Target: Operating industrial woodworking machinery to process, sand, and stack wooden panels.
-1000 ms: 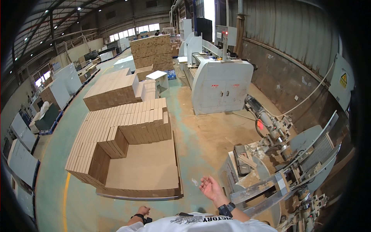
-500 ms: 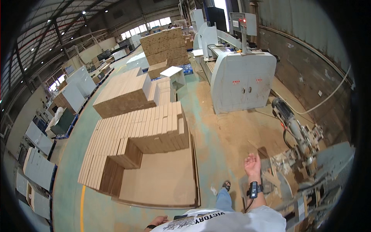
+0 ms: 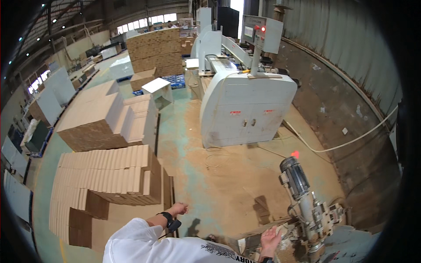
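My left hand (image 3: 179, 208) is held out over the floor, just right of a low stack of brown boards (image 3: 105, 173). Its fingers look loosely curled, and I see nothing in it. A dark strap with a small black device (image 3: 173, 224) sits on that wrist. My right hand (image 3: 271, 239) is palm up, open and empty, with its fingers a little apart. It is nearest to a dusty machine with a dark ribbed motor (image 3: 295, 177), left of the machine's lower part. Neither hand touches anything.
A large white machine cabinet (image 3: 245, 114) with a control box (image 3: 262, 33) stands ahead. Further board stacks (image 3: 90, 120) and a taller pile (image 3: 153, 52) line the left. A pale hose (image 3: 351, 142) runs along the right wall. Sawdust covers the floor (image 3: 228, 175).
My view has turned right, and the board stacks have shifted left. My left hand has come up and forward from the lower edge. The right hand is lower in the picture.
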The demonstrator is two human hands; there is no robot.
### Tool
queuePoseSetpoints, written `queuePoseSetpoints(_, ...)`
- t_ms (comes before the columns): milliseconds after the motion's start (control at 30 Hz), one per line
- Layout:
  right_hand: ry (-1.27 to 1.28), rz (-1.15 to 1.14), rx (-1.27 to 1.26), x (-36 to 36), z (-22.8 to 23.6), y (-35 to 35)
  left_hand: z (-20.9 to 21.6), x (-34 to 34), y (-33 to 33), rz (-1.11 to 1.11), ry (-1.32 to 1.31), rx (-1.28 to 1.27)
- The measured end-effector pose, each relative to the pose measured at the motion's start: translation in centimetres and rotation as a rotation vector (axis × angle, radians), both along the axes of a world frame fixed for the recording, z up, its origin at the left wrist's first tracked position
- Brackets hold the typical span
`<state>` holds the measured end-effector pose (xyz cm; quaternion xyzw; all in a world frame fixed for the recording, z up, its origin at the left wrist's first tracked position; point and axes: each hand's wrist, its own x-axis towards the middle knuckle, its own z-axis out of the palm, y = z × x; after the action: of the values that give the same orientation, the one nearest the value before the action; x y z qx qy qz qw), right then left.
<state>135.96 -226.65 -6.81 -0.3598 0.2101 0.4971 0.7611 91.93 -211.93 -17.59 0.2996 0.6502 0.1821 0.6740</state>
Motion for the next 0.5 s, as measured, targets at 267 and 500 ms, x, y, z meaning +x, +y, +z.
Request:
queuePoseSetpoints(267, -0.045, 0.121, 0.142, -1.6, 1.3, 14.5, -3.3, 1.5, 11.1, -0.088, -0.225, -0.240)
queuePoseSetpoints(500, -0.015, 0.402, 0.171, -13.4, 2.5, 39.8, -0.4, -5.4, 29.1, 0.211, -0.366, -0.085)
